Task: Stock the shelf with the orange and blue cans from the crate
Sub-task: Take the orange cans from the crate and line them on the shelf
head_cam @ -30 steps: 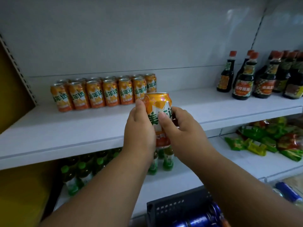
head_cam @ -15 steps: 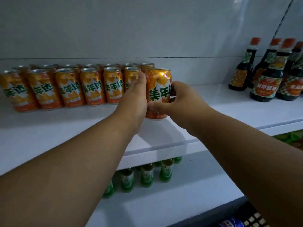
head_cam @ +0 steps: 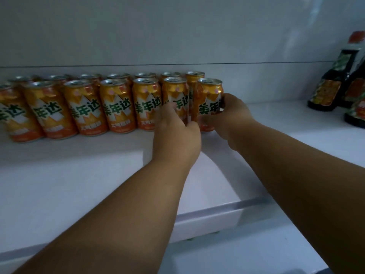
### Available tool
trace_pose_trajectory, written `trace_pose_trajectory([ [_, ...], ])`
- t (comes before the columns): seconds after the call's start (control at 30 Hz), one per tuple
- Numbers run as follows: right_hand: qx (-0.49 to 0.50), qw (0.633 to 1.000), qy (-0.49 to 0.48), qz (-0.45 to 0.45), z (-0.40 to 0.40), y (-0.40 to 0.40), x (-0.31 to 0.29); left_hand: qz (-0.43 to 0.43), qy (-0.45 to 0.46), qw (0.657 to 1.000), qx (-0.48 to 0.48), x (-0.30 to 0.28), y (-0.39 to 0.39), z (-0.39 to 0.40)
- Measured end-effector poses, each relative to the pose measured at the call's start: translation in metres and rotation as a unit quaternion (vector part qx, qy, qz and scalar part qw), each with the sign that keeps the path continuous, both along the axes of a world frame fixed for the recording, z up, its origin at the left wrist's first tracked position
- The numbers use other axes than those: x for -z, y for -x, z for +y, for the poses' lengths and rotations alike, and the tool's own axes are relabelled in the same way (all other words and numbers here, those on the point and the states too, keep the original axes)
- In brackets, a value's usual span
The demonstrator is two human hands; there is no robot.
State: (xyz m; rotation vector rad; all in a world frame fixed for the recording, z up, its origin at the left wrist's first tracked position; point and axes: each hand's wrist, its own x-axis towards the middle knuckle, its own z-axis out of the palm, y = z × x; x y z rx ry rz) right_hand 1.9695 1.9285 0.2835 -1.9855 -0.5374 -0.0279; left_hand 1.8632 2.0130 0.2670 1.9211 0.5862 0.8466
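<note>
Two hands meet at the right end of a double row of orange cans (head_cam: 116, 105) on the white shelf (head_cam: 69, 175). The right hand (head_cam: 233, 119) wraps the end can (head_cam: 209, 101) from its right side, thumb lying across the lower front of the label and the other fingers curled round the far side, so the can is pinched between them. This can stands upright on the shelf, at the right end of the front row, just beside its neighbour; whether the two cans touch cannot be told. The left hand (head_cam: 176, 133) sits in front of the neighbouring can (head_cam: 175, 95), covering its lower half, with its fingers (head_cam: 167, 110) pressed together and pointing up against the label; its thumb side reaches toward the base of the end can. Whether the left hand actually grips anything cannot be told. Behind the front row a second row of orange cans shows mostly as silver tops. Dark sauce bottles (head_cam: 327, 89) with red caps stand well apart at the far right of the same shelf, blurred. Both bare forearms stretch in from the bottom edge over the shelf's front lip.
</note>
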Motion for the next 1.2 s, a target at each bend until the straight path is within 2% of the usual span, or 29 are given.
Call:
trace_pose_trajectory([
  [0.3, 0.042, 0.997, 0.052, -0.028, 0.019, -0.012, 0.002, 0.027, 0.008, 0.999, 0.04, -0.001, -0.002, 0.0],
  [0.53, 0.075, 0.993, 0.073, -0.053, 0.029, -0.017, 0.0, 0.001, -0.002, 0.999, 0.032, 0.002, -0.004, 0.0],
  [0.9, 0.083, 0.991, 0.086, -0.053, 0.035, -0.016, 0.0, 0.034, -0.007, 0.999, 0.034, 0.002, -0.004, 0.002],
  [1.07, 0.078, 0.993, 0.077, -0.042, 0.029, 0.003, -0.005, 0.019, -0.031, 0.999, 0.009, 0.003, -0.004, 0.006],
  [1.2, 0.066, 0.987, 0.098, -0.105, 0.007, 0.032, -0.008, 0.022, -0.065, 0.998, -0.012, -0.003, 0.006, -0.002],
])
